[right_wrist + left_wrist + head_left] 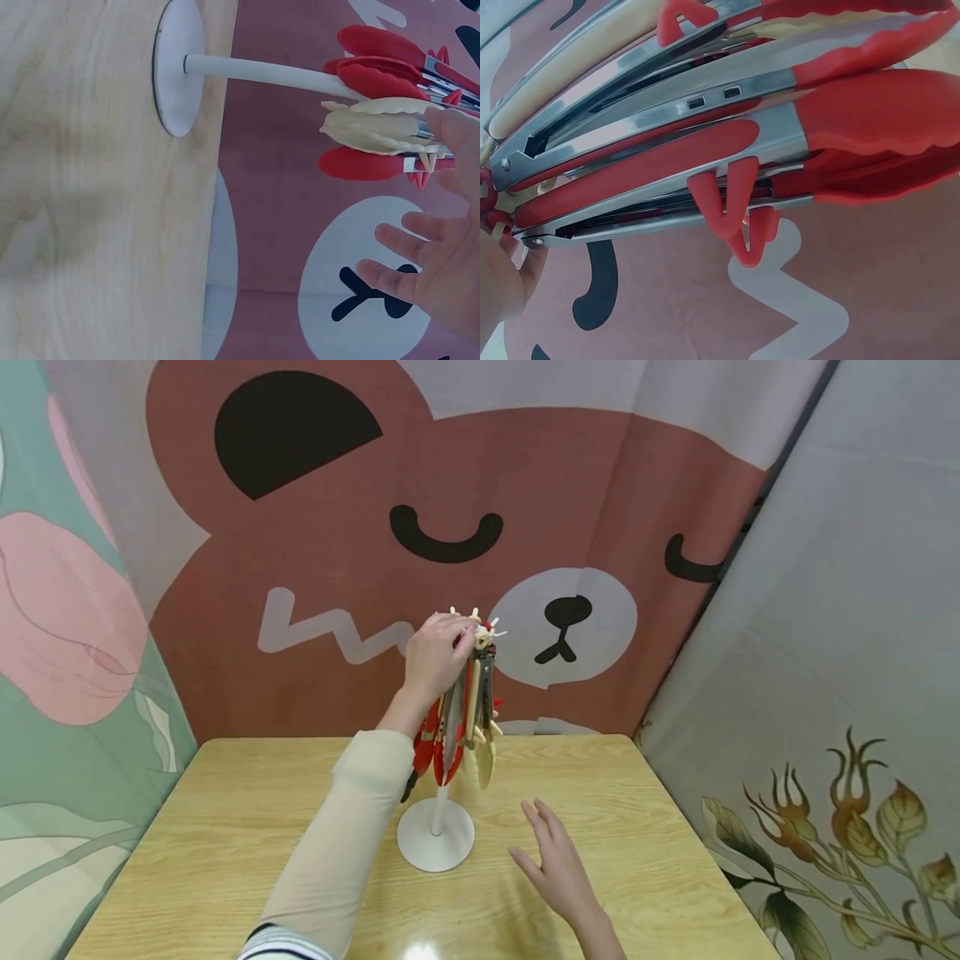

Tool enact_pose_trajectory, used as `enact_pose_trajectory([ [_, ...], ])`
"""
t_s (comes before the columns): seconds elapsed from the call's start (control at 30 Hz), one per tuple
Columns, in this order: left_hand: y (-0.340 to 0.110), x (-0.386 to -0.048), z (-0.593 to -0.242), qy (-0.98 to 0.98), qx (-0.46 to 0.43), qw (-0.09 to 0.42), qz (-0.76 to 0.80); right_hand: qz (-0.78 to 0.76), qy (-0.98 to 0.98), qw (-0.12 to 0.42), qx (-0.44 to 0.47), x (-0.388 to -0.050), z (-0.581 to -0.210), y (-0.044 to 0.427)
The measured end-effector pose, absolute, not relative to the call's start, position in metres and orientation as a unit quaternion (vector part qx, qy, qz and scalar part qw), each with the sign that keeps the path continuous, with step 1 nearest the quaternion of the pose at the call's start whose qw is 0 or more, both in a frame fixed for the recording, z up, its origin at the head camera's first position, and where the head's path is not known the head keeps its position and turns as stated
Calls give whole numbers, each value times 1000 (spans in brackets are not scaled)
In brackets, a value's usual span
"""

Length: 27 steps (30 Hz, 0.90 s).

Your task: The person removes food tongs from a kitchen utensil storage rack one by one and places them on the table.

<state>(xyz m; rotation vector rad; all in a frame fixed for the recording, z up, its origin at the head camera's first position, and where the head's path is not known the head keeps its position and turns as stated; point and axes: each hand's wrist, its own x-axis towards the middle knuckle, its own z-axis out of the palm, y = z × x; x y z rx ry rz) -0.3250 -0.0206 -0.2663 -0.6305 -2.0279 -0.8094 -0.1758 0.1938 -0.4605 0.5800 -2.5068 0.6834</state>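
Observation:
A white stand (437, 847) with a round base holds a cluster of hanging kitchen tongs, some tipped red and some cream. At the top of the stand, my left hand (437, 653) has its fingers curled by the white hooks. In the left wrist view it pinches the ring end of red-tipped tongs (641, 174); the fingertips are partly out of frame. Cream tongs (375, 126) hang among the red ones in the right wrist view. My right hand (557, 862) is held over the table, right of the base, fingers spread and holding nothing.
The stand is on a light wood table (247, 827). Behind the table hangs a curtain (322, 560) with a brown bear print. A grey curtain (810, 635) with printed flowers borders the right side, and a green and pink one (67, 618) the left.

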Motion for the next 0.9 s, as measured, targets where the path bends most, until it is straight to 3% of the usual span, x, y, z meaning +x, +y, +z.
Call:
enact_pose_trajectory([
  [0.67, -21, -327, -269, -801, -262, 420, -337, 218, -892, 329, 221, -193, -433, 182],
  [0.9, -21, -327, -269, -801, -263, 418, -340, 222, -889, 333, 223, -198, -425, 178],
])
